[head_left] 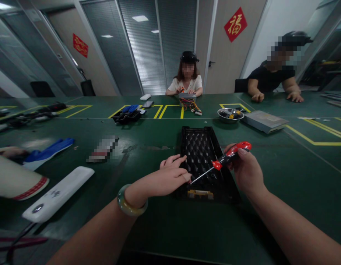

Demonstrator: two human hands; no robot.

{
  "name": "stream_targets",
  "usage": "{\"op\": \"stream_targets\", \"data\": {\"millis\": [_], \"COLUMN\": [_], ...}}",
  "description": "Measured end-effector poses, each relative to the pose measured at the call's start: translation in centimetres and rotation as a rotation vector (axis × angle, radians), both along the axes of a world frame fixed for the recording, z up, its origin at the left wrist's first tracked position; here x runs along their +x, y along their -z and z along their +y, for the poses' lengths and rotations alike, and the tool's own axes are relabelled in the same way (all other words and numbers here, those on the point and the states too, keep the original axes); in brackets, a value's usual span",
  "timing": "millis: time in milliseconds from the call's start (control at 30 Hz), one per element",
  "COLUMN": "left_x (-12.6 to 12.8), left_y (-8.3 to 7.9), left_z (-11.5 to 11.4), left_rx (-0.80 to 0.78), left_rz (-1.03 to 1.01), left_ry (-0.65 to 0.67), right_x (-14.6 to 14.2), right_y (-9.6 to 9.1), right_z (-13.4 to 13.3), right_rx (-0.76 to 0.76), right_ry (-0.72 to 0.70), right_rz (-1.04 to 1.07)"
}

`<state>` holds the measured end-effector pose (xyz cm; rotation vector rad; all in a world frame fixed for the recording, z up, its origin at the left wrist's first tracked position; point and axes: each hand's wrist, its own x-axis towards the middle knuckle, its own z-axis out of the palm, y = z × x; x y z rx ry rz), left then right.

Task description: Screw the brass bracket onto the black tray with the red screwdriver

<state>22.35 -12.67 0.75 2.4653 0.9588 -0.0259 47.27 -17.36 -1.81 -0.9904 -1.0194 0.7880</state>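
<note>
one screwdriver (218,164) in closed right fingers (245,156) | tip (191,182) indistinct at casing (200,152) | left fingers (179,173): hold unclear

The screwdriver (217,165) has a red-and-black handle (228,158) and a silvery shaft (202,175); the casing (198,154) is black with a repeating quilted pattern. I see yellow lines (330,144) on the green worktop (151,134), a mottled green-and-amber bangle (125,208), and a red door sign (235,24) lettered in gold.

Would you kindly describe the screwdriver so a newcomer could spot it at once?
On the green table, find the open black casing at the front. The right hand holds the screwdriver over it, tip down-left; its red-and-black handle stands out against the dark casing.
</note>
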Motion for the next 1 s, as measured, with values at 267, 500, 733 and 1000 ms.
{"op": "stream_targets", "data": {"millis": [267,500,733,1000], "left_x": [0.25,0.11,0.15,0.14], "left_y": [0.26,0.54,0.24,-0.42], "left_z": [-0.17,-0.04,-0.1,-0.3], "left_rx": [-0.026,-0.025,-0.022,0.016], "left_rz": [-0.025,-0.035,-0.013,0.036], "left_ry": [-0.012,-0.018,-0.011,0.042], "right_x": [-0.03,-0.07,0.06,0.17], "right_y": [-0.2,-0.03,0.17,0.43], "right_z": [-0.28,-0.19,-0.01,0.12], "right_rx": [0.042,0.037,0.018,-0.026], "right_ry": [-0.053,-0.038,-0.041,-0.052], "right_rz": [-0.002,-0.019,-0.019,-0.014]}}
